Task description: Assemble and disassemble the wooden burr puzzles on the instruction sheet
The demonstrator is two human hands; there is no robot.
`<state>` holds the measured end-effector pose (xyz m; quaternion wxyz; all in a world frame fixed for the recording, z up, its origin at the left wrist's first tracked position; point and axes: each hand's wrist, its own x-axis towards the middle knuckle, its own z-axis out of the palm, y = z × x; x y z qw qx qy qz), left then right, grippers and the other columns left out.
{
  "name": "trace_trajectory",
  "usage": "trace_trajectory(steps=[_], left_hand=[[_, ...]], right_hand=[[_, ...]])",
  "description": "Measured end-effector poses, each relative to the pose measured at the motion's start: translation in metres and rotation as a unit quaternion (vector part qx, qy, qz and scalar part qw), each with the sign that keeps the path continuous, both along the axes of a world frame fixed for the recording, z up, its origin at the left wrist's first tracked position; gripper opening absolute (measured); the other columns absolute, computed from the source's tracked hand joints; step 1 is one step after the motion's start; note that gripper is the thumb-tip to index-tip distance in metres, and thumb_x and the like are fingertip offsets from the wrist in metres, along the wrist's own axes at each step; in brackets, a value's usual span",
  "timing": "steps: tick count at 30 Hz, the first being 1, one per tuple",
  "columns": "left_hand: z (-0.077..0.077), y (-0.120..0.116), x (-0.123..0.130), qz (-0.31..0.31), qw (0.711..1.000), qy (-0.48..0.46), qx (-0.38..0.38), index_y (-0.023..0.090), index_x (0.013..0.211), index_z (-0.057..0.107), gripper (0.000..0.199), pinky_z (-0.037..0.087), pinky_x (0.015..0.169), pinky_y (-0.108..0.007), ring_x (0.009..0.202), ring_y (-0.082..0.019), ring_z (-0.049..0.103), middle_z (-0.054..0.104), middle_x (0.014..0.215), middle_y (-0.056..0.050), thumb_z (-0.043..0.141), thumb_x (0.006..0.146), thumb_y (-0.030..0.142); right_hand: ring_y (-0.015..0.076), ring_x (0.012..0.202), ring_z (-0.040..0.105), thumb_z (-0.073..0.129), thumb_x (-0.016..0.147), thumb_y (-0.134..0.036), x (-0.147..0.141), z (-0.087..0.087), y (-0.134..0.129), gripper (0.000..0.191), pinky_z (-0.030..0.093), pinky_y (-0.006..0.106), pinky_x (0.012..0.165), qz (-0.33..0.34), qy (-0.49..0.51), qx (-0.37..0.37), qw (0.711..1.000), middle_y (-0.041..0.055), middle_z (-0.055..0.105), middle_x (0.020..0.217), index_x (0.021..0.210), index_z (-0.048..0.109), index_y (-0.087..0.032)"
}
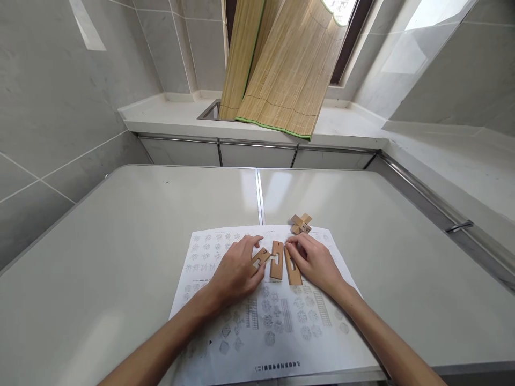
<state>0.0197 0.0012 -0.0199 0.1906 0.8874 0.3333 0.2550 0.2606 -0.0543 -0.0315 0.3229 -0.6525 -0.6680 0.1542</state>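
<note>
My left hand [237, 268] curves around a notched wooden puzzle piece [263, 254] marked with a dark character, thumb on the near side and index finger stretched past its far side. Between both hands, a second notched puzzle piece [276, 268] lies upright on the printed sheet [257, 343], its notch facing left. At the upper end of a third, slotted puzzle piece [295, 276], the fingertips of my right hand [316, 262] are closed on its edge. Just beyond that hand sits an assembled cross-shaped wooden puzzle [301, 223].
The sheet with small diagrams rests at the near edge of a pale folding table [120, 257] with a central seam [260, 195]. Behind it stand a white counter [169, 120], a sink [210, 110] and a hanging bamboo mat [289, 69]. A metal rail [426, 187] runs along the right.
</note>
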Motion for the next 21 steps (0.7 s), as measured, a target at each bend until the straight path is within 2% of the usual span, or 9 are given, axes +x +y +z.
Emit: trace_trajectory(steps=[5,10,12,15,18,21], left_hand=[[-0.001,0.001,-0.002,0.047,0.998,-0.02,-0.028,0.024,0.138,0.04,0.052,0.053,0.067,-0.034,0.073,-0.017,0.06,0.064,0.114,-0.006,0.06,0.089,0.02],[0.0,0.0,-0.002,0.038,0.996,-0.051,-0.07,0.023,0.138,0.043,0.047,0.055,0.065,-0.032,0.067,-0.014,0.059,0.064,0.107,-0.004,0.06,0.094,0.025],[0.002,-0.001,0.0,0.019,0.995,-0.061,-0.081,0.023,0.138,0.044,0.045,0.058,0.071,-0.034,0.075,-0.016,0.063,0.064,0.108,-0.005,0.06,0.096,0.027],[0.005,-0.003,0.001,-0.021,0.995,-0.063,-0.068,0.023,0.141,0.044,0.051,0.061,0.089,-0.042,0.099,-0.023,0.068,0.062,0.125,-0.012,0.065,0.095,0.031],[0.007,-0.003,-0.001,-0.058,0.996,-0.044,-0.046,0.023,0.147,0.043,0.068,0.054,0.108,-0.053,0.13,-0.034,0.059,0.056,0.143,-0.017,0.076,0.089,0.038],[0.009,-0.003,-0.003,-0.109,0.992,-0.018,-0.062,0.025,0.156,0.037,0.092,0.048,0.117,-0.058,0.146,-0.039,0.046,0.045,0.157,-0.02,0.085,0.082,0.049]], right_hand=[[0.0182,0.067,0.061,0.05,0.108,-0.039,-0.002,0.002,-0.001,0.023,0.048,0.034,0.067,0.006,0.005,-0.008,1.0,0.0029,0.071,0.096,0.1,0.068,-0.025],[0.0181,0.065,0.059,0.05,0.108,-0.041,-0.003,0.006,-0.001,0.024,0.05,0.036,0.068,0.026,0.034,-0.013,0.999,0.0041,0.071,0.1,0.102,0.067,-0.025],[0.0189,0.066,0.059,0.05,0.107,-0.042,-0.002,0.006,-0.001,0.025,0.051,0.037,0.069,0.036,0.059,-0.017,0.997,0.005,0.071,0.1,0.104,0.068,-0.025],[0.0193,0.067,0.06,0.052,0.106,-0.045,-0.002,0.007,-0.001,0.027,0.053,0.038,0.069,0.046,0.096,-0.025,0.994,0.0071,0.074,0.108,0.111,0.069,-0.025],[0.0188,0.067,0.059,0.052,0.105,-0.047,-0.002,0.01,-0.002,0.031,0.053,0.036,0.066,0.058,0.127,-0.047,0.989,0.008,0.074,0.116,0.121,0.069,-0.026],[0.0181,0.063,0.058,0.053,0.105,-0.048,-0.003,0.014,-0.003,0.034,0.05,0.032,0.061,0.072,0.146,-0.081,0.983,0.0033,0.071,0.089,0.125,0.069,-0.027]])
